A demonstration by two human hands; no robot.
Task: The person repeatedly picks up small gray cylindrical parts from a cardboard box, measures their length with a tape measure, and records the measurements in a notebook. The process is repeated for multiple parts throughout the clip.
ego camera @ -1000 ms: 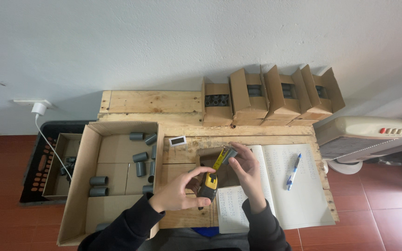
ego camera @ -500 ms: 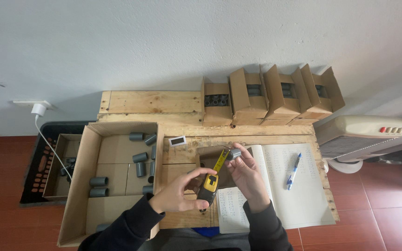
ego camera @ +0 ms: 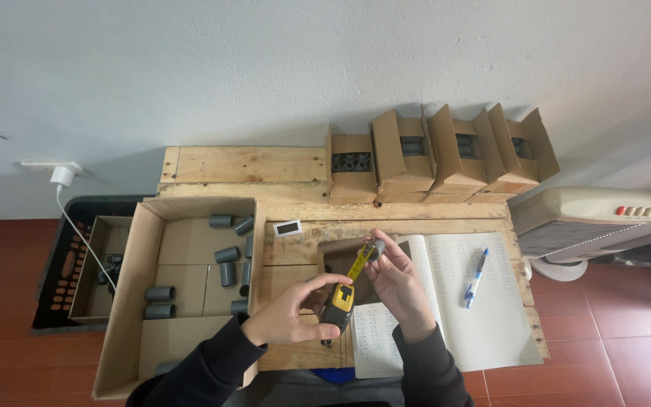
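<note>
A large open cardboard box [ego camera: 190,294] sits on the left of the wooden pallet desk [ego camera: 242,166], with about ten short grey pipe couplings [ego camera: 227,255] scattered loose on its bottom. Left of it, on the floor, a smaller cardboard box [ego camera: 96,264] rests inside a black plastic crate [ego camera: 54,264]; its contents are too dark to make out. Along the back edge of the desk stand four small cardboard cartons [ego camera: 435,154] with flaps open, each showing dark grey fittings packed inside. A fifth small open carton [ego camera: 337,256] lies just behind the hands, mostly hidden by them.

The left hand [ego camera: 291,313] is closed around the yellow and black case of a tape measure [ego camera: 338,301], whose yellow blade is drawn out diagonally up to the right. The right hand [ego camera: 397,283] pinches a small grey pipe coupling [ego camera: 377,247] between fingertips at the blade's far end, touching it. Both are held above the desk's middle, over the near edge of the small carton.

Under the right forearm lies an open ruled notebook [ego camera: 453,301] with a blue pen [ego camera: 476,277] on its right page. A small white rectangular device with a dark screen [ego camera: 288,227] lies on the desk just right of the large box.

The wall behind is white plaster, with a white charger [ego camera: 62,177] plugged in at left. The floor is red tile, and a beige fan heater [ego camera: 589,218] stands at right.
</note>
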